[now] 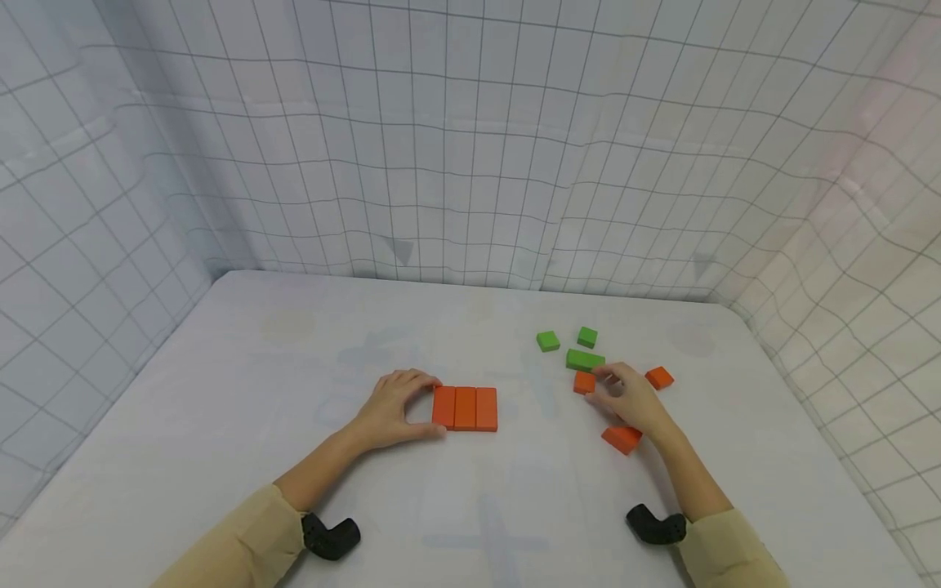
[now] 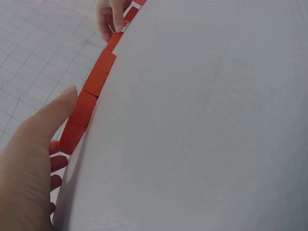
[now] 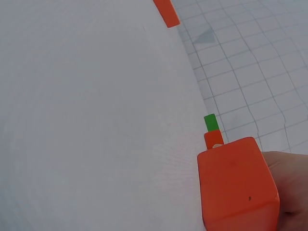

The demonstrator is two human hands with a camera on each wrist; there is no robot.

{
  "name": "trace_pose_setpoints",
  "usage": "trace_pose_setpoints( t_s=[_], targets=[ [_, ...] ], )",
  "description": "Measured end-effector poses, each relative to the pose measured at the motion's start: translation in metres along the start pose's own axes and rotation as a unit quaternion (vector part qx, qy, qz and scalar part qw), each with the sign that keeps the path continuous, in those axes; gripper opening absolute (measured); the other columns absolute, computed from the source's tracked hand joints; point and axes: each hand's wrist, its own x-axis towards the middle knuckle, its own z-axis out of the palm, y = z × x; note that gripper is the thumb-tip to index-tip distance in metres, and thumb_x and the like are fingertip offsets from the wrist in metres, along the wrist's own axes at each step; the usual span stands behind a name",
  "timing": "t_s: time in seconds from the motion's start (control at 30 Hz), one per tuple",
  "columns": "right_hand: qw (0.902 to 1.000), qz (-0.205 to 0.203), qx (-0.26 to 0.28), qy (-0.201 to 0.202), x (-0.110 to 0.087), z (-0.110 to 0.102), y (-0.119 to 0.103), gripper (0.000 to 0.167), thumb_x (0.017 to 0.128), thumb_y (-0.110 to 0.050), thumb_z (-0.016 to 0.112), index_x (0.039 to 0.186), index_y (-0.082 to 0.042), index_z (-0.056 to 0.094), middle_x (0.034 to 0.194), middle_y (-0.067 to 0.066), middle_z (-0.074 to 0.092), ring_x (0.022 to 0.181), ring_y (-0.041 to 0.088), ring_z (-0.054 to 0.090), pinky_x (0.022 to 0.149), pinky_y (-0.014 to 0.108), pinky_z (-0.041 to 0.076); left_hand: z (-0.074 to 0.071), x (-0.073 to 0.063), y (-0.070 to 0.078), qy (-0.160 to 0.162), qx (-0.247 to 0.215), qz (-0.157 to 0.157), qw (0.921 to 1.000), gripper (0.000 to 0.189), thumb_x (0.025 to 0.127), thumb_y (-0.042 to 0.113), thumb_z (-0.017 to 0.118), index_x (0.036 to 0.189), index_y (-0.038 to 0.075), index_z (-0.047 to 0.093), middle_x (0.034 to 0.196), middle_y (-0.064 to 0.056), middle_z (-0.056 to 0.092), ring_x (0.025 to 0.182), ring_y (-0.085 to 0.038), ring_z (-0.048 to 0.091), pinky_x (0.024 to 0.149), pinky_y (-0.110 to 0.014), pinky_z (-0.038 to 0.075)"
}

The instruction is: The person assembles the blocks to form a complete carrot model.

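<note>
Near orange block (image 3: 238,185) looms lower right in the right wrist view, presumably the one just below the right hand (image 1: 628,398) in the head view. Small orange block (image 1: 584,382): right of centre in the head view, immediately left of that hand's thumb and forefinger. Right hand much the nearer. Grip narrow, digits by the block's right-hand corners; can't tell whether they pinch. Long axis unclear, top nearly square. Green bar (image 1: 585,360) just above it, running left to right. Left hand (image 1: 397,412), left of centre, seems to pinch the leftmost block (image 1: 443,407) of an orange row (image 1: 466,408); blocks side by side, long axes up the frame. Count: orange six (three in row, three loose); green three, the bar plus two small green pieces (image 1: 547,341).
</note>
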Motion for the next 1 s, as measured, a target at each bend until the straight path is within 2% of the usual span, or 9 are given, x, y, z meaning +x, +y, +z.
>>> trace_pose_setpoints(
  t_s=[0.2, 0.5, 0.67, 0.8, 1.0],
  targets=[
    [0.9998, -0.013, -0.004, 0.014, 0.001, 0.003, 0.001, 0.039, 0.079, -0.018, 0.071, 0.111, 0.0, 0.058, 0.103, 0.014, 0.058, 0.098, 0.03, 0.052, 0.086, 0.047, 0.042, 0.001, 0.0, 0.0, 0.014, -0.007, 0.003, 0.9999, 0.038, 0.084, 0.036, 0.063, 0.115, 0.016, 0.058, 0.113, 0.0, 0.057, 0.109, -0.023, 0.047, 0.094, -0.05, 0.028],
    [0.9988, -0.037, -0.004, 0.03, -0.001, 0.007, -0.004, 0.035, 0.078, -0.015, 0.072, 0.107, -0.001, 0.059, 0.101, 0.011, 0.06, 0.094, 0.027, 0.054, 0.082, 0.044, 0.045, 0.001, 0.0, 0.0, 0.017, 0.0, 0.007, 0.9998, 0.035, 0.084, 0.032, 0.063, 0.114, 0.014, 0.058, 0.111, -0.001, 0.058, 0.108, -0.024, 0.048, 0.092, -0.051, 0.03],
    [0.9963, -0.076, 0.027, 0.032, -0.001, 0.014, -0.028, 0.036, 0.077, -0.012, 0.073, 0.109, -0.002, 0.059, 0.102, 0.01, 0.06, 0.096, 0.026, 0.053, 0.083, 0.044, 0.044, 0.001, -0.001, 0.0, 0.017, 0.004, 0.006, 0.9998, 0.035, 0.085, 0.033, 0.062, 0.114, 0.015, 0.058, 0.112, 0.0, 0.058, 0.108, -0.023, 0.048, 0.092, -0.051, 0.03],
    [0.9903, -0.127, 0.05, 0.027, -0.001, 0.024, -0.053, 0.035, 0.076, -0.007, 0.073, 0.108, -0.002, 0.06, 0.102, 0.008, 0.061, 0.094, 0.026, 0.053, 0.082, 0.043, 0.044, 0.001, -0.001, 0.0, 0.019, 0.003, 0.008, 0.9998, 0.035, 0.084, 0.033, 0.063, 0.114, 0.015, 0.058, 0.111, 0.0, 0.058, 0.108, -0.023, 0.048, 0.092, -0.051, 0.03],
    [0.9797, -0.192, 0.055, 0.02, -0.002, 0.045, -0.082, 0.032, 0.073, -0.005, 0.075, 0.102, -0.003, 0.061, 0.097, 0.005, 0.062, 0.088, 0.025, 0.055, 0.078, 0.037, 0.047, 0.001, 0.0, 0.001, 0.016, 0.001, 0.007, 0.9998, 0.035, 0.084, 0.033, 0.063, 0.114, 0.015, 0.058, 0.111, 0.0, 0.058, 0.107, -0.022, 0.048, 0.091, -0.049, 0.03]
  ],
)
